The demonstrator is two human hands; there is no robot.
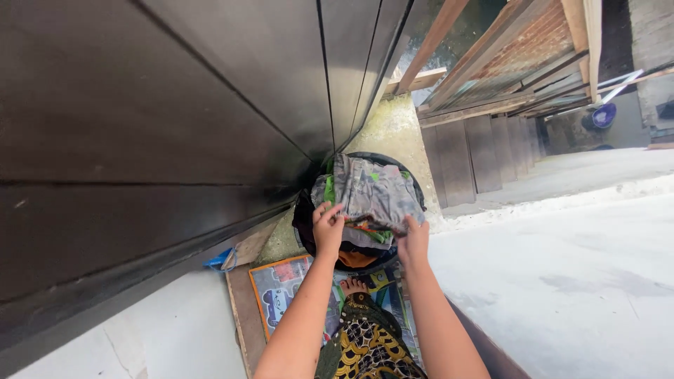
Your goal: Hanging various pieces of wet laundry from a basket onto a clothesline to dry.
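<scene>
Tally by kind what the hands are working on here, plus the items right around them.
Hands: 2, left hand and right hand, both gripping the grey patterned cloth
Grey patterned cloth: 1
Black tub of clothes: 1
Printed mat underfoot: 1
Bare foot: 1
Blue bucket far off: 1
Total: 7

A grey patterned cloth (371, 191) with small green and orange marks lies crumpled on top of the heap of clothes in a black round tub (419, 191), covering most of it and reaching its far rim.
</scene>
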